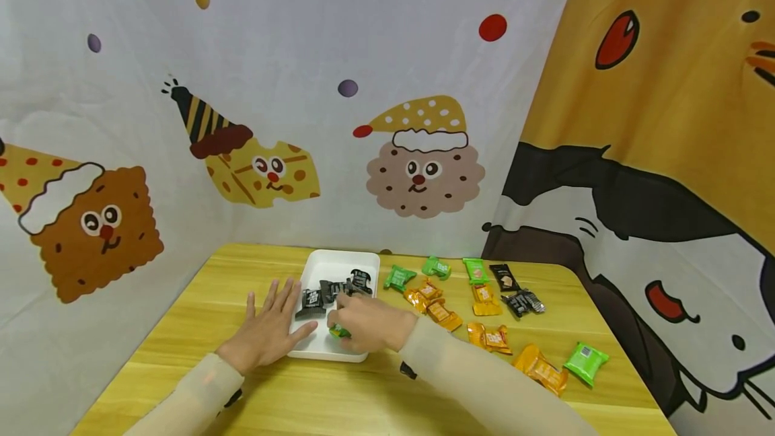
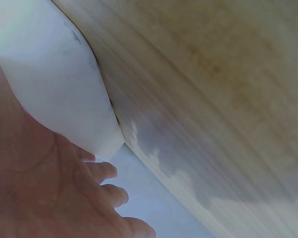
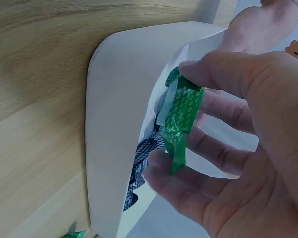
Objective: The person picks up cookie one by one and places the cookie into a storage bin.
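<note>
A white tray (image 1: 331, 263) stands on the table with several black-wrapped candies (image 1: 312, 303) inside. My right hand (image 1: 372, 321) is over its near right part and pinches a green-wrapped candy (image 3: 184, 106) between thumb and fingers. In the right wrist view that candy's twisted end hangs down beside the tray wall (image 3: 121, 104), and black wrappers show behind it. Fingers spread and straight, my left hand (image 1: 266, 330) is at the tray's left side, its thumb over the near left rim. The left wrist view shows the palm (image 2: 44, 183) beside the tray's outer wall (image 2: 64, 84).
Right of the tray lie loose candies: green ones (image 1: 399, 278), orange ones (image 1: 489, 338) and black ones (image 1: 523, 303). A bright green packet (image 1: 586, 363) is farthest right. The wooden table (image 1: 315, 399) backs onto a printed cloth (image 1: 290, 32).
</note>
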A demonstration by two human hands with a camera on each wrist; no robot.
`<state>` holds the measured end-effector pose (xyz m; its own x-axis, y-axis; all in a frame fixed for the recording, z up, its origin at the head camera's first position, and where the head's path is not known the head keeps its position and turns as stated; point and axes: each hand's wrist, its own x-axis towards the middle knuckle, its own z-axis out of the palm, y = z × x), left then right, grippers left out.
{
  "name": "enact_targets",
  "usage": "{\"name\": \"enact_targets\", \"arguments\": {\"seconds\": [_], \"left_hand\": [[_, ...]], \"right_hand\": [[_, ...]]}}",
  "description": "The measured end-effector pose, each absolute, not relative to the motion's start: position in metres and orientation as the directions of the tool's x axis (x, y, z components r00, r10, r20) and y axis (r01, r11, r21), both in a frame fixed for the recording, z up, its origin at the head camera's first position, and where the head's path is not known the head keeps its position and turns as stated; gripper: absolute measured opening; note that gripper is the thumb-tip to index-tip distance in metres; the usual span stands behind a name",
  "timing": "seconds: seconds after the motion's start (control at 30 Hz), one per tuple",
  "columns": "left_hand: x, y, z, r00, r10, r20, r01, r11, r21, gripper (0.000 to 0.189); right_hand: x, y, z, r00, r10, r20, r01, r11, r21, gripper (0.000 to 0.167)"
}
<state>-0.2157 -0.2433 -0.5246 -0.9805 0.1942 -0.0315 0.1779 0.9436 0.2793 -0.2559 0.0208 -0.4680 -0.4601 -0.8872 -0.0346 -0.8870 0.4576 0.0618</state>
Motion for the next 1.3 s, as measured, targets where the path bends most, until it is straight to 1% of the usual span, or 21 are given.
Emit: {"name": "enact_targets", "arguments": {"seconds": [0.17,0.33,0.63,0.87,1.1,1.3], "left_hand": [[-0.216,-0.243,-0.524,-0.980,0.194,-0.040,0.176,0.947,0.269,0.105],[-0.216,-0.244,-0.523,-0.980,0.194,-0.042,0.177,0.948,0.266,0.105],[-0.214,-0.244,-0.521,-0.978,0.201,-0.057,0.178,0.942,0.285,0.106],[-0.214,-0.244,-0.521,-0.978,0.203,-0.055,0.181,0.946,0.270,0.105],[-0.215,-0.241,-0.520,-0.978,0.203,-0.052,0.182,0.945,0.270,0.105],[-0.215,-0.241,-0.519,-0.977,0.210,-0.047,0.189,0.941,0.280,0.106]], "right_hand": [[-0.256,0.021,-0.465,-0.464,-0.882,-0.085,-0.886,0.463,0.030,0.034],[-0.254,0.024,-0.462,-0.465,-0.878,-0.112,-0.883,0.468,-0.007,0.039],[-0.253,0.039,-0.457,-0.452,-0.892,-0.019,-0.891,0.453,-0.031,0.041],[-0.249,0.055,-0.462,-0.451,-0.891,0.050,-0.892,0.452,-0.006,0.041],[-0.237,0.078,-0.461,-0.496,-0.866,0.066,-0.868,0.496,-0.008,0.050],[-0.225,0.103,-0.460,-0.545,-0.835,0.074,-0.838,0.544,-0.045,0.053]]}}
